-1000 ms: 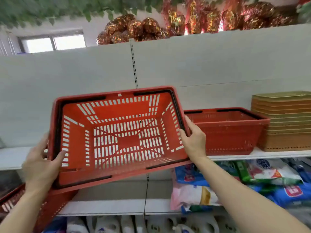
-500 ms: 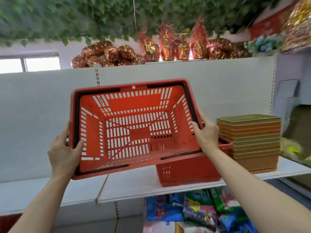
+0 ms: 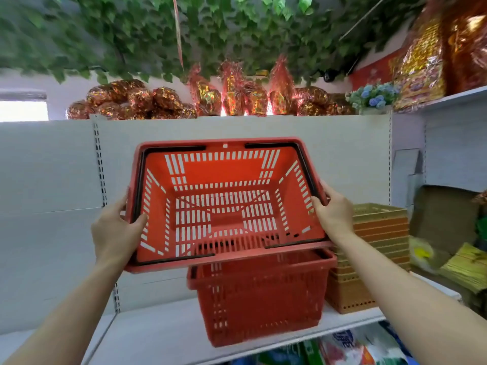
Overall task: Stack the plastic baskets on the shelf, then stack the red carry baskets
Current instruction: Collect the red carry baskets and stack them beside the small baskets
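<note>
I hold a red carry basket (image 3: 224, 180) tilted with its opening toward me, black handles folded along its rim. My left hand (image 3: 116, 233) grips its left rim, thumb inside. My right hand (image 3: 333, 214) grips the right rim. The held basket hangs just above a second red carry basket (image 3: 261, 296) that stands upright on the white shelf (image 3: 163, 333); their near edges overlap in view. A stack of tan and orange plastic baskets (image 3: 374, 248) stands on the shelf right of the red basket, partly behind my right hand.
The white back panel (image 3: 52, 193) rises behind the shelf. Foil-wrapped goods (image 3: 137, 101) sit on top, under hanging green leaves. A cardboard box (image 3: 445, 219) and yellow packs (image 3: 466, 270) fill the right corner. Packaged goods (image 3: 342, 346) lie on the shelf below.
The held basket moved rightward from the left part of the shelf until it sits over the standing red basket. My view swung right and up with it.
</note>
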The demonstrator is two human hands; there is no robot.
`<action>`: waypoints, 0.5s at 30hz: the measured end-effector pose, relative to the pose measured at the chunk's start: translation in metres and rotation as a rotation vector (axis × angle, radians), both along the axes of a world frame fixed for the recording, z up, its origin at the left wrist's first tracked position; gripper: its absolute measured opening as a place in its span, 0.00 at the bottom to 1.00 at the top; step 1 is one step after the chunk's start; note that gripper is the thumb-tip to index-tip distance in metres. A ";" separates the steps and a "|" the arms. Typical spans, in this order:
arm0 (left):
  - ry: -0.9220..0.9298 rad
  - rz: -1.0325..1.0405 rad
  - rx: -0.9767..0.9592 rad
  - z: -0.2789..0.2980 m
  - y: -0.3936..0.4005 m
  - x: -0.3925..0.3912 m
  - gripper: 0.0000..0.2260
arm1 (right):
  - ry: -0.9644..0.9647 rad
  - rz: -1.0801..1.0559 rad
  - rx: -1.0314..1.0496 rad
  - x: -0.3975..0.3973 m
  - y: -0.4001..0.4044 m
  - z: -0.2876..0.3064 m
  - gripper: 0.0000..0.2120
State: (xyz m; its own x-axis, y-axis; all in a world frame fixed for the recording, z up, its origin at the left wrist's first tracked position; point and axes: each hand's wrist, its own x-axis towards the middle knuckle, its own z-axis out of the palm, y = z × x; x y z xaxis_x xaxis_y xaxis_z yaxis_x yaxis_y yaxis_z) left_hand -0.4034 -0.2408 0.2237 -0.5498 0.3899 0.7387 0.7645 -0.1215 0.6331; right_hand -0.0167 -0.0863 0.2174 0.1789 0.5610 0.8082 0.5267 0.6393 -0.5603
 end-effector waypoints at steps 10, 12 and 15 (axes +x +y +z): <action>-0.102 -0.004 -0.305 0.020 0.097 0.043 0.28 | -0.128 0.043 -0.309 0.051 0.109 0.005 0.13; -0.154 0.036 -0.409 0.018 0.118 0.031 0.25 | -0.136 0.093 -0.437 0.050 0.130 0.003 0.14; -0.213 0.053 -0.534 0.002 0.142 0.006 0.29 | -0.198 0.082 -0.528 0.047 0.152 -0.010 0.14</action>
